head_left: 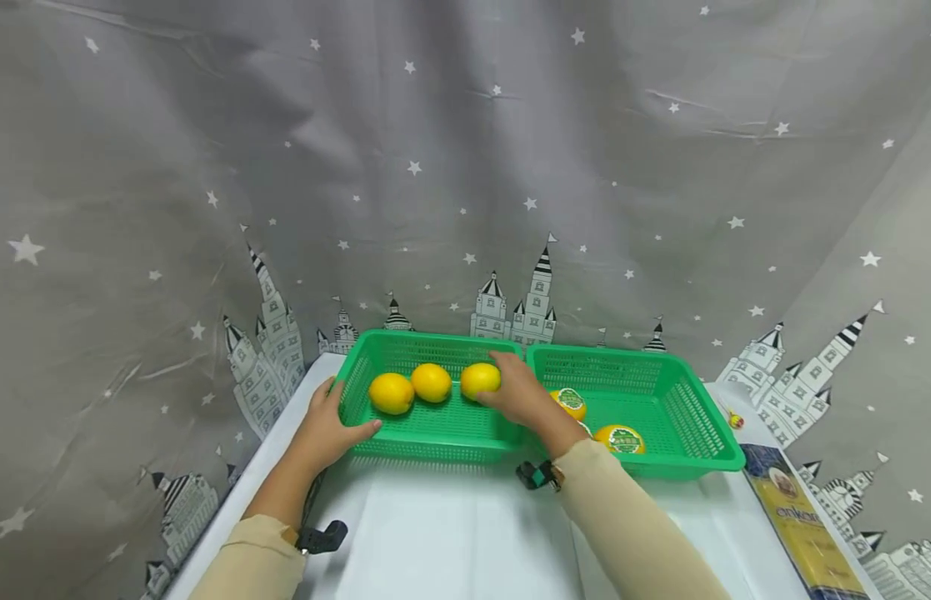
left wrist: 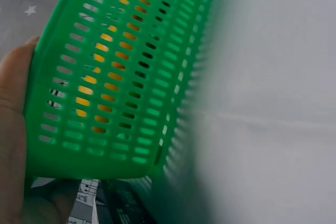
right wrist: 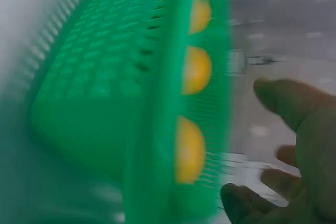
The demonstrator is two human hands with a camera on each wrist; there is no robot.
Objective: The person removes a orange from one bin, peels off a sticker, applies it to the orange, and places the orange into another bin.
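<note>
Three round yellow-orange fruits (head_left: 431, 382) lie in the left green basket (head_left: 442, 450). My left hand (head_left: 322, 429) holds that basket at its near left corner, thumb along the front rim and fingers at the left side. In the left wrist view, the basket's slotted wall (left wrist: 105, 77) fills the middle, beside the hand (left wrist: 13, 119). Over the basket's right part, my right hand (head_left: 519, 390) is at the rightmost fruit (head_left: 480, 381). The right wrist view is blurred; there the right hand (right wrist: 315, 150) has spread fingers, apart from the fruits (right wrist: 190, 150).
A second green basket (head_left: 723, 450) stands against the first on the right, with labelled fruits (head_left: 619, 438) near its front left, partly behind my right forearm. A blue and gold packet (head_left: 798, 521) lies on the white table (head_left: 450, 533) at right. Behind hangs a grey star-patterned curtain (head_left: 450, 167).
</note>
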